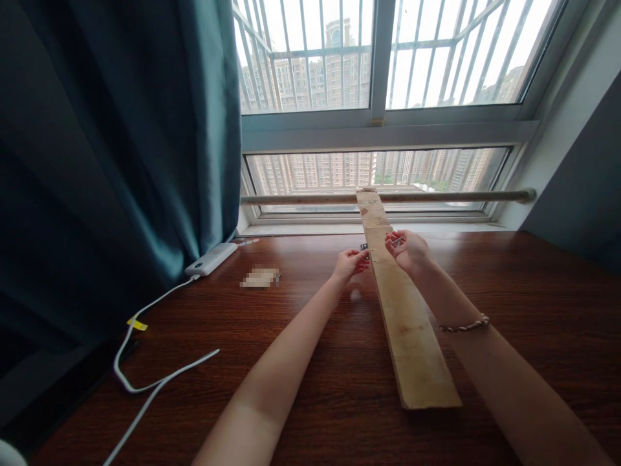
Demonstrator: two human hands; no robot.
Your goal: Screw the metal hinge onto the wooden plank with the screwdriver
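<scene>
A long wooden board [412,330] runs away from me over the dark wood tabletop, its far end against the rail at the window. At the board's left edge, my left hand [352,264] pinches a small metal piece [364,247], perhaps a hinge; its exact kind is too small to tell. Tiny marks or screws show on the wood beside it. Above the board's right side, my right hand [411,251] is closed with the palm partly turned up. Between its fingers is a small shiny metal piece [398,243] whose kind I cannot make out.
A white power strip [212,259] lies by the blue curtain [208,129], with its white cable [162,382] looping across the tabletop [320,414]. A small blurred-out item [261,278] is left of my left hand. A horizontal rail [451,197] crosses before the window.
</scene>
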